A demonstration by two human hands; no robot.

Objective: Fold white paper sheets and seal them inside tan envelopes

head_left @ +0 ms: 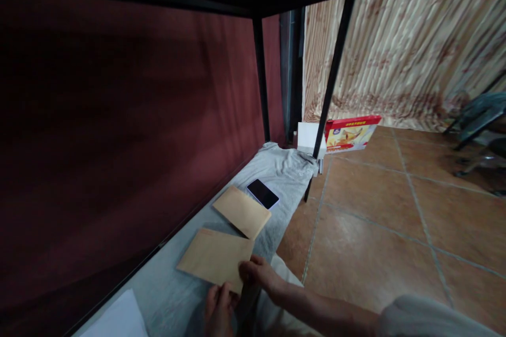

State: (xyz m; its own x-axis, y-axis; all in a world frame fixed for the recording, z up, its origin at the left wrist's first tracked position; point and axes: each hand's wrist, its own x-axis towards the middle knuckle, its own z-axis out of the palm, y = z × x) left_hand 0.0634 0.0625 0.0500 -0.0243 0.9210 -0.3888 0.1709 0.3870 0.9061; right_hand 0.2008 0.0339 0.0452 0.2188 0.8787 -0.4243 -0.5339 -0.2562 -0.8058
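Observation:
A flat brown paper envelope (215, 257) is held between my two hands, low over the cloth-covered bench. My left hand (220, 305) pinches its near edge with thumb and fingers. At its right corner my right hand (259, 272) is closed on the paper, thumb on top. Just beyond lies another brown paper envelope or stack of them (242, 211), resting on the cloth. A phone (263, 193) with a dark screen and pale rim sits past that stack. The fingers under the held envelope are hidden.
Grey cloth (288, 166) covers the narrow bench. White paper (116, 318) lies at its near left. Black metal posts (336, 71) and a dark shelf stand overhead, with a maroon wall (158, 116) along the left. A red-and-yellow box (351, 136) stands on the tiled floor (367, 226).

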